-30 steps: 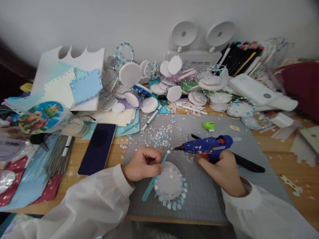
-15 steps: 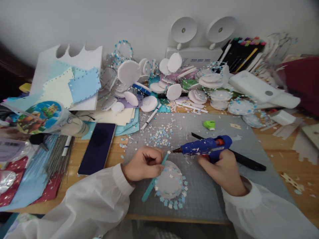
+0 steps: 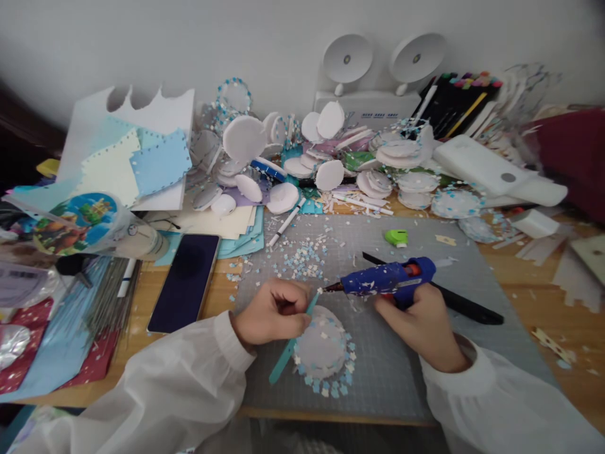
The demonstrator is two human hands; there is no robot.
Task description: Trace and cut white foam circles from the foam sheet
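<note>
My left hand (image 3: 276,312) is closed around teal tweezers (image 3: 282,360), pinched between thumb and fingers and slanting up to the right. At their tip sits a tiny white star-shaped piece (image 3: 320,291). My right hand (image 3: 423,328) grips the handle of a blue hot glue gun (image 3: 373,277), whose surface is flecked with white bits. Its nozzle points left and meets or nearly meets the star piece; I cannot tell which. Just below lies a round white disc (image 3: 321,347) ringed with small blue and white stars. Loose stars (image 3: 302,257) are scattered beyond my left hand.
A grey cutting mat (image 3: 378,372) lies under the work. On it are a black-handled tool (image 3: 467,306) and a small green object (image 3: 396,237). A phone (image 3: 184,284) and a lidded cup (image 3: 137,236) stand left. White discs (image 3: 246,139) pile up behind, before a twin-headed lamp (image 3: 347,58).
</note>
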